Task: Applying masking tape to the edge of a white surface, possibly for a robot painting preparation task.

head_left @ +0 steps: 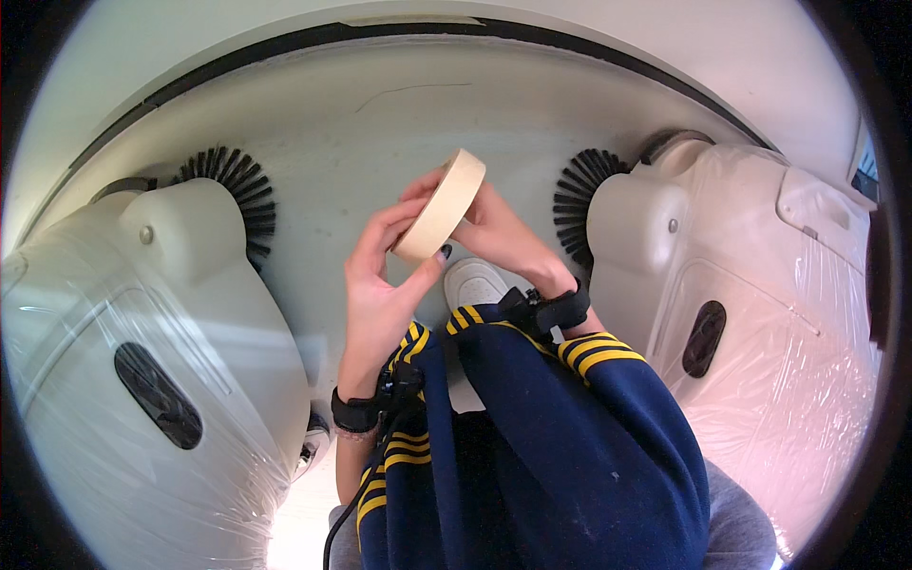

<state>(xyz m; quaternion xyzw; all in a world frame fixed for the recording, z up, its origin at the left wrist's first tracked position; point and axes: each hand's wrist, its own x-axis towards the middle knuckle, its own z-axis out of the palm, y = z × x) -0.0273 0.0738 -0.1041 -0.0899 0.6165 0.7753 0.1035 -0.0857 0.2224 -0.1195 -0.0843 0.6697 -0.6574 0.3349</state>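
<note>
1. Left hand [380, 285] held the roll of tape [440, 205] from below, thumb and fingers curled on its rim.
2. Right hand [499, 228] gripped the roll's far side.
3. Roll was up in the air, tilted, between two white wrapped machines [142, 380] with black brushes [242, 190].

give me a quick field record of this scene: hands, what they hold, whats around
held thing: roll of beige masking tape, tilted, seen near edge-on
left hand: fingers curled round the roll's lower end, thumb on its rim
right hand: grips the roll's upper end from behind
wrists: black band on left, black strap on right
sides: white machine, left and white machine, right, both film-wrapped, each with a black brush
below: white shoe
</note>
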